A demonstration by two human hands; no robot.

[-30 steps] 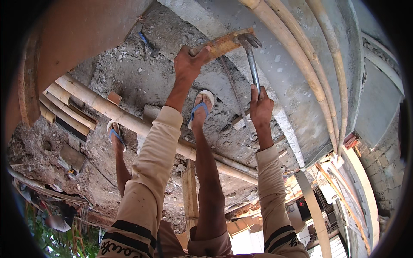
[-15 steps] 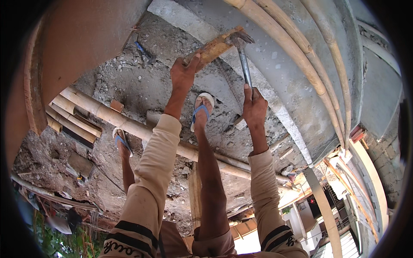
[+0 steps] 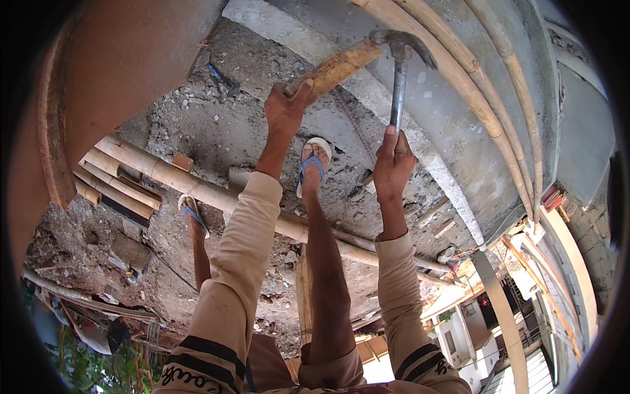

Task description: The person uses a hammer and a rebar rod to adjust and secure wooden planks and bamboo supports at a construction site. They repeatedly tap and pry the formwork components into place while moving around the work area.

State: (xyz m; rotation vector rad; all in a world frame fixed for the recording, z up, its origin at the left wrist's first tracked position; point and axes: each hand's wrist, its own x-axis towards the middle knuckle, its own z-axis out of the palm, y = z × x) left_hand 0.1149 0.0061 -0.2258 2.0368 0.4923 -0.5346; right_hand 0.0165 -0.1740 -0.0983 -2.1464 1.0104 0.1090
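Underfoot, rubble-strewn concrete floor, bamboo poles

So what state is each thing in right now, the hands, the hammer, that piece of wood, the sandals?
left hand: closed around the end of the wood piece
wood piece: held up, slanting, far end at the hammer head
right hand: grip closed on the hammer's handle
hammer: raised, handle upright, head on top
sandals: worn, both feet on rubble
bamboo poles: lying on the ground
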